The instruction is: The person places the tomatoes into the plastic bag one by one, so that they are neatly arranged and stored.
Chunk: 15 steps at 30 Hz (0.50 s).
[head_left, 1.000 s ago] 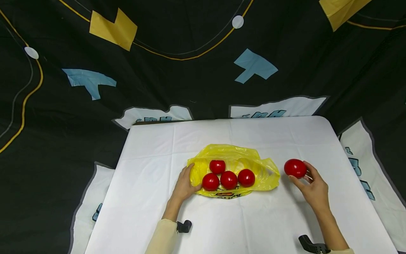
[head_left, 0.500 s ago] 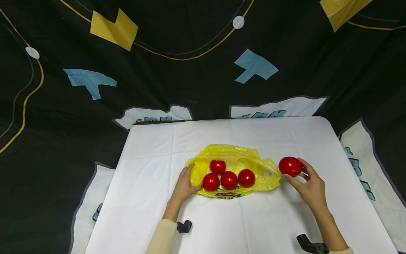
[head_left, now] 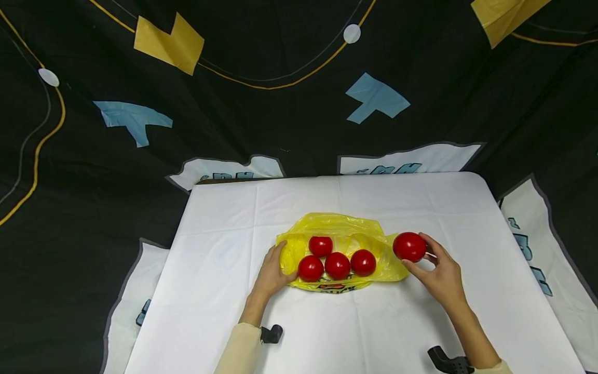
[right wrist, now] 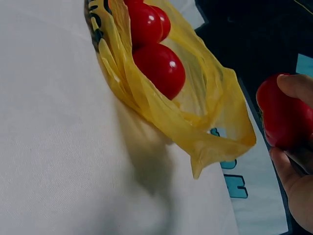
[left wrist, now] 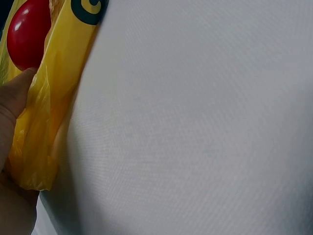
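Note:
A yellow plastic bag (head_left: pixel 345 224) with dark printing lies open on its side on the white-covered table (head_left: pixel 313 337). Several red tomatoes (head_left: pixel 337 265) sit together inside it. My left hand (head_left: pixel 270 274) grips the bag's left end, its thumb (left wrist: pixel 18 90) over the edge and close against one tomato (left wrist: pixel 30 36). Between the fingers and thumb of my right hand (head_left: pixel 441 278) is another red tomato (head_left: pixel 409 246), held at the bag's right end. In the right wrist view, this held tomato (right wrist: pixel 283 115) appears apart from the bag's rim (right wrist: pixel 244 142).
Behind the table hangs a dark cloth (head_left: pixel 289 119) with yellow and blue shapes. Each wrist carries a black camera mount, one on the left (head_left: pixel 271 334) and one on the right (head_left: pixel 448 360).
My right hand has carried its tomato leftward, from beside the bag to over its right end. The left hand and the tomatoes in the bag have stayed in place.

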Each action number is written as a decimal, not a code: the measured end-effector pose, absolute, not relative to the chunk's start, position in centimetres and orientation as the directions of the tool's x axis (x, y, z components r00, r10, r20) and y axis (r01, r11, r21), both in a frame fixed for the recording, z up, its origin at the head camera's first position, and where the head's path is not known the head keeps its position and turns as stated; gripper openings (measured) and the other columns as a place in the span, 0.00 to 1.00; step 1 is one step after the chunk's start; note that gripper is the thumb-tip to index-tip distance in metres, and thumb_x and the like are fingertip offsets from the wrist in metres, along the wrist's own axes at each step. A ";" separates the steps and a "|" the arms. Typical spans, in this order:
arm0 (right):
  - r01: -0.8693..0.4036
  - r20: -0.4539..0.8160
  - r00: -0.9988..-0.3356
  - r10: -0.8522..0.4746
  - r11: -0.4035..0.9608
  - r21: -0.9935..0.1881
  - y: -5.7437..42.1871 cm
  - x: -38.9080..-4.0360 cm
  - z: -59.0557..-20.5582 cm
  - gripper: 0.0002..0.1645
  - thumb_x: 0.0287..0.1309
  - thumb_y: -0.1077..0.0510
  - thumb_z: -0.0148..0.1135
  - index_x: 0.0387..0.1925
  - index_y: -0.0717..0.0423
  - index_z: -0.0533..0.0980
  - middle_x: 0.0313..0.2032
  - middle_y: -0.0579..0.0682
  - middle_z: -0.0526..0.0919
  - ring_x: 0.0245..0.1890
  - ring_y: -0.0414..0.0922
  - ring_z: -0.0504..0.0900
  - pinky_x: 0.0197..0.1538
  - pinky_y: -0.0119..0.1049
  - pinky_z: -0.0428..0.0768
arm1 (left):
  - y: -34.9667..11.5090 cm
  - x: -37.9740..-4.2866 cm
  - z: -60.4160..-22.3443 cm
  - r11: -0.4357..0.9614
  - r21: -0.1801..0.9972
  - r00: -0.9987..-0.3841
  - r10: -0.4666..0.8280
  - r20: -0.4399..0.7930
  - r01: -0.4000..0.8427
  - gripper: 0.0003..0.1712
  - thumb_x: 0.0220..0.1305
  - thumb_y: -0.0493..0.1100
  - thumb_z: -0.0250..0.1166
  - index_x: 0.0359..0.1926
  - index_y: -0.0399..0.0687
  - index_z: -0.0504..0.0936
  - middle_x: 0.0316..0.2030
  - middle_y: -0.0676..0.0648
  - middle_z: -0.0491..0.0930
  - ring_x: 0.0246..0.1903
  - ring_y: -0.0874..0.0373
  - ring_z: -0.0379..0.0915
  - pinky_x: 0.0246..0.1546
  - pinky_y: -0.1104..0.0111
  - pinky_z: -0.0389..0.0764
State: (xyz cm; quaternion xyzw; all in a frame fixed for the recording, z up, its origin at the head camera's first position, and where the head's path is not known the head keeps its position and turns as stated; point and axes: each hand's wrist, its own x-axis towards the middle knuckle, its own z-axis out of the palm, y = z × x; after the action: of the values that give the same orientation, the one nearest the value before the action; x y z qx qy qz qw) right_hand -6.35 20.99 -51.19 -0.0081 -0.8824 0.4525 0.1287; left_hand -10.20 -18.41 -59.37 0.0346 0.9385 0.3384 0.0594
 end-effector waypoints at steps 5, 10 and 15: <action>-0.121 0.224 -0.969 0.108 0.582 -0.804 20.5 -6.4 -51.2 0.45 0.41 0.58 0.77 0.63 0.58 0.68 0.56 0.54 0.75 0.47 0.23 0.68 0.46 0.13 0.70 | -18.4 -10.2 -59.4 0.773 0.634 -0.991 0.102 -0.089 0.022 0.55 0.44 0.49 0.75 0.71 0.49 0.56 0.67 0.40 0.59 0.64 0.45 0.58 0.62 0.52 0.63; -0.149 0.236 -0.968 0.081 0.574 -0.805 20.0 -6.4 -51.2 0.45 0.41 0.59 0.77 0.63 0.59 0.68 0.55 0.56 0.76 0.48 0.33 0.72 0.46 0.14 0.71 | -18.4 -10.2 -59.4 0.774 0.633 -0.990 0.102 -0.093 0.020 0.55 0.44 0.49 0.75 0.71 0.49 0.55 0.67 0.40 0.58 0.64 0.45 0.58 0.62 0.52 0.63; -0.179 0.255 -0.965 0.056 0.570 -0.802 19.2 -6.4 -51.4 0.45 0.40 0.60 0.78 0.62 0.60 0.68 0.54 0.57 0.76 0.48 0.46 0.75 0.47 0.13 0.70 | -18.4 -10.3 -59.4 0.774 0.633 -0.990 0.105 -0.091 0.024 0.55 0.44 0.49 0.75 0.71 0.48 0.55 0.67 0.40 0.58 0.64 0.45 0.57 0.63 0.52 0.63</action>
State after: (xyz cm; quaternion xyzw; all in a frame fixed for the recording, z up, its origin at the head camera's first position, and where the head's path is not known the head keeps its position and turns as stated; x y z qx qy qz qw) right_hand -6.40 19.23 -51.40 0.0351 -0.8768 0.4624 0.1271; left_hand -10.29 -18.42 -59.43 0.0345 0.9398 0.3346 0.0607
